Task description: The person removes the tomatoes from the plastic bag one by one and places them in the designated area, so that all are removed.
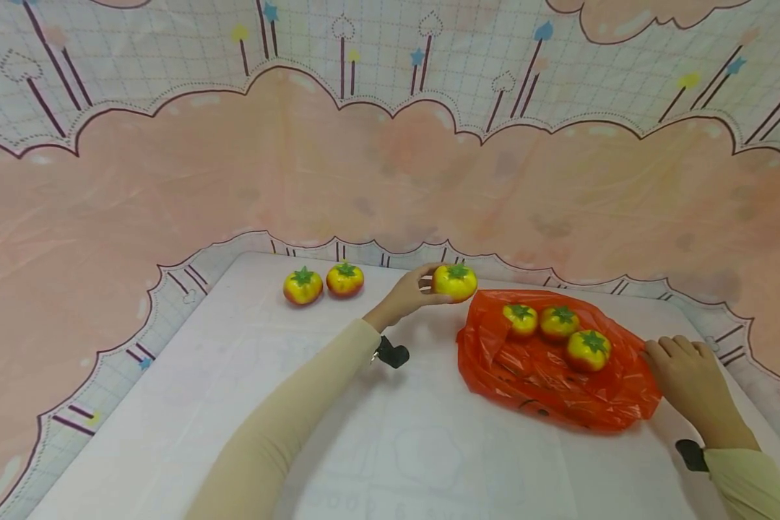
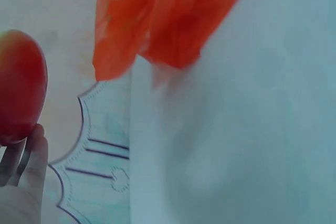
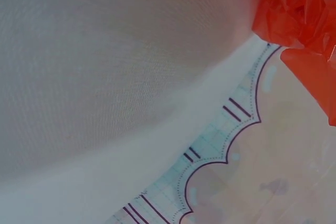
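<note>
My left hand (image 1: 409,295) holds a yellow-and-red tomato (image 1: 456,283) with a green leafy top, raised near the left edge of a red plastic bag (image 1: 533,383). In the left wrist view, the tomato's red side (image 2: 20,90) shows above my fingers (image 2: 32,169). The bag lies spread open on the table. Three similar tomatoes (image 1: 588,352) sit in it, grouped toward its upper middle. At the bag's right edge, my right hand (image 1: 689,379) grips the plastic with curled fingers. The right wrist view shows part of the bag (image 3: 296,11), but that hand is out of it.
Two more tomatoes (image 1: 302,286) stand side by side at the back left of the white table (image 1: 390,448). Behind the table hangs a patterned pink-and-white cloth (image 1: 390,173). A dark wrist camera (image 1: 392,354) juts out below my left wrist.
</note>
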A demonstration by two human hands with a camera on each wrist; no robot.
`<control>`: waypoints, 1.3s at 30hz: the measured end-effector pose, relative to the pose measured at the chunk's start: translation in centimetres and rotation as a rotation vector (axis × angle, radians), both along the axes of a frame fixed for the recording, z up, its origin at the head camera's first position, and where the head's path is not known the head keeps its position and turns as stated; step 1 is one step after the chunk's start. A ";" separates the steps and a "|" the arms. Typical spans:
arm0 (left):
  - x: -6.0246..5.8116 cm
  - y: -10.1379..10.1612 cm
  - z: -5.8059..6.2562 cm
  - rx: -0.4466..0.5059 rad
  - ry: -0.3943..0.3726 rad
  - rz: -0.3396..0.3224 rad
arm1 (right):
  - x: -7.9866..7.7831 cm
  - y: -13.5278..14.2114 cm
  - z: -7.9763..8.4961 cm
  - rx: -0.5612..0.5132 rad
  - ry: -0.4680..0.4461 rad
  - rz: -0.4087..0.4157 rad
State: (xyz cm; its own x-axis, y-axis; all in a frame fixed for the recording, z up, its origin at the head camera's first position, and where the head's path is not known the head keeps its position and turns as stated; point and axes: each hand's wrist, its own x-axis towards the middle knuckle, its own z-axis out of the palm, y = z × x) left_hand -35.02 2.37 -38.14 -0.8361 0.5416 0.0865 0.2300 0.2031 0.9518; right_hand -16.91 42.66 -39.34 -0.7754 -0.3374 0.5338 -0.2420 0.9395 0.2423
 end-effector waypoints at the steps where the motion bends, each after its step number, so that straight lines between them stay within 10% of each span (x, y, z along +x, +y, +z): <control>1: -0.1 -0.2 -0.2 0.002 0.002 0.011 | 0.0 0.0 0.0 0.000 0.001 0.002; 27: -3.2 -3.4 -3.5 -0.070 -0.076 0.218 | 0.1 0.0 -0.1 0.005 -0.015 -0.011; 39: -4.2 -4.3 -4.6 -0.137 -0.117 0.215 | 0.3 -0.1 0.1 0.013 -0.064 -0.051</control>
State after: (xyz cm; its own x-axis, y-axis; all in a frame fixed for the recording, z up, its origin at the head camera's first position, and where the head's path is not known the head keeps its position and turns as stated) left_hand -39.22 -1.96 -42.72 -0.9331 0.3508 -0.0791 0.0581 0.3642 0.9295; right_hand -16.57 42.53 -39.28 -0.8242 -0.3031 0.4784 -0.2091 0.9479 0.2403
